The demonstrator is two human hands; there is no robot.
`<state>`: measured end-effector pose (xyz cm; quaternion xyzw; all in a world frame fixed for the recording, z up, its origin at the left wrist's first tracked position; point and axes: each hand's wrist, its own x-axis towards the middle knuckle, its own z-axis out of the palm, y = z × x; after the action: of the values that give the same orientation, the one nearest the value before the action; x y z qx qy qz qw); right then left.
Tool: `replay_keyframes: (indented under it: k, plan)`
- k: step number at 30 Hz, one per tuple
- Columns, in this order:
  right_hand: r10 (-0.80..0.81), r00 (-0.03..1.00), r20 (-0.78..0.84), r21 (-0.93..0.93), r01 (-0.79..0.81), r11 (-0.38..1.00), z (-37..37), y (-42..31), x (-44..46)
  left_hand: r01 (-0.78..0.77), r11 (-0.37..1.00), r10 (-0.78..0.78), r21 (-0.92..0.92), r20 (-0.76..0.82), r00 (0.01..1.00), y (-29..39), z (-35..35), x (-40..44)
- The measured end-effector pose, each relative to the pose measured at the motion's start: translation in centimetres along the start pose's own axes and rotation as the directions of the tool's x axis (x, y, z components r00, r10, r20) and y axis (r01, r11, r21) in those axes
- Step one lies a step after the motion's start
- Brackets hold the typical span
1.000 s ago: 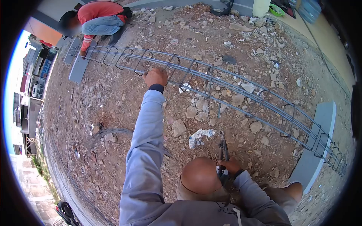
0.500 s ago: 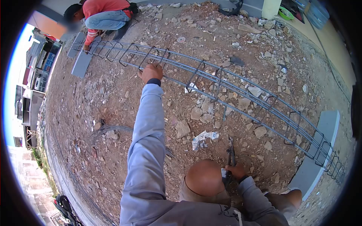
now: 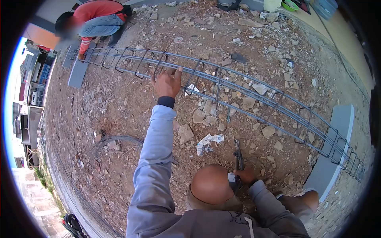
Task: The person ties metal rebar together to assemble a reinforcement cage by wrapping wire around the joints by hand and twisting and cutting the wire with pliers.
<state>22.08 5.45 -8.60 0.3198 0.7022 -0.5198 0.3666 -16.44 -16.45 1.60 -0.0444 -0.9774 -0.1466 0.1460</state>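
A long steel rebar cage [image 3: 238, 89] with square stirrups runs from the upper left to the lower right. My left hand [image 3: 168, 83] reaches out to its near bar, fingers spread over the bar beside a stirrup. Close to my knee, my right hand [image 3: 246, 175] is wrapped round the handles of a dark pair of pincers [image 3: 238, 154], whose jaws point away from me. One grey block [image 3: 79, 73] lies under the cage's far left end, another grey block [image 3: 331, 154] under its right end.
A person in a red top [image 3: 97, 16] crouches at the upper left, one hand at the cage's end. Stones and torn paper [image 3: 208, 143] lie on the rough ground. Loose wires [image 3: 119, 139] are left of my arm. A green basin [image 3: 289, 5] stands at the top right.
My left hand has let go of its closed hold on the bar and spread its fingers. The stirrups near it have shifted along the bars. My right hand still holds the pincers.
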Motion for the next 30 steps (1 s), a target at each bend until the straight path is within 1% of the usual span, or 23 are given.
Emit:
replay_keyframes:
  k: [1, 3, 4, 5, 6, 8, 11, 12, 14, 15, 18, 21, 24, 25, 27, 30]
  plan:
    - [-0.010, 1.000, -0.004, -0.008, 0.010, 1.000, 0.0, 0.0, 0.0, 0.002, 1.000, -0.002, -0.004, 0.090, 0.996, 0.2, 0.3, -0.3]
    - [-0.032, 0.999, -0.012, -0.024, 0.032, 0.999, -0.2, 0.1, 0.0, -0.027, 0.998, 0.036, -0.049, 0.209, 0.977, 1.3, -0.4, -0.6]
    - [-0.060, 0.997, -0.049, -0.020, 0.059, 0.998, -0.1, 0.5, 0.2, -0.040, 0.997, 0.058, -0.072, 0.268, 0.962, 1.7, -0.7, -0.7]
    - [-0.089, 0.992, -0.084, -0.018, 0.088, 0.996, 0.1, 1.2, 0.5, -0.171, 0.982, 0.184, -0.083, 0.179, 0.967, 0.8, 0.5, -0.7]
    - [-0.118, 0.986, -0.118, -0.016, 0.117, 0.993, 0.3, 1.5, 0.7, -0.151, 0.986, 0.163, -0.075, 0.209, 0.964, 0.8, 0.7, -0.5]
    - [-0.112, 0.986, -0.123, -0.012, 0.112, 0.994, 0.6, 2.1, 1.1, -0.113, 0.992, 0.124, -0.056, 0.267, 0.956, 0.9, 1.1, 0.1]
    - [-0.126, 0.984, -0.128, -0.015, 0.125, 0.992, 0.7, 3.1, 1.7, -0.146, 0.985, 0.157, -0.095, 0.122, 0.980, -0.3, 2.5, 0.5]
    - [-0.133, 0.982, -0.130, -0.016, 0.132, 0.991, 0.7, 3.0, 1.6, -0.139, 0.986, 0.149, -0.088, 0.107, 0.983, -0.7, 2.6, 0.7]
    - [-0.113, 0.992, -0.050, -0.006, 0.113, 0.994, 0.2, 3.0, 1.4, -0.120, 0.990, 0.126, -0.073, 0.077, 0.989, -1.8, 2.7, 1.1]
    - [-0.103, 0.995, -0.006, -0.006, 0.103, 0.995, 0.1, 2.9, 1.2, -0.114, 0.992, 0.119, -0.058, 0.082, 0.990, -2.2, 2.5, 1.2]
    - [-0.066, 0.997, -0.044, -0.044, 0.064, 0.997, 0.3, 3.8, 1.6, -0.095, 0.991, 0.102, -0.096, 0.066, 0.993, -2.7, 2.5, 1.4]
    - [-0.091, 0.995, -0.040, -0.030, 0.090, 0.995, 0.4, 4.4, 2.0, -0.122, 0.989, 0.125, -0.086, 0.036, 0.992, -2.8, 2.9, 1.4]
    - [-0.074, 0.997, -0.015, -0.047, 0.073, 0.996, 0.2, 4.2, 1.8, -0.035, 0.990, 0.047, -0.139, 0.084, 0.995, -2.4, 2.3, 0.9]
    - [-0.114, 0.993, -0.037, -0.027, 0.113, 0.993, 0.1, 4.0, 1.6, -0.055, 0.982, 0.047, -0.181, -0.050, 0.998, -2.3, 2.1, 0.7]
    - [-0.181, 0.980, -0.078, 0.012, 0.183, 0.983, 0.0, 3.8, 0.9, -0.103, 0.962, 0.023, -0.254, -0.301, 0.953, -2.0, 1.9, -0.4]
    - [-0.215, 0.975, -0.064, 0.009, 0.216, 0.976, -0.5, 2.3, -0.3, 0.144, 0.884, -0.252, -0.444, -0.193, 0.948, -0.3, 0.3, -5.2]
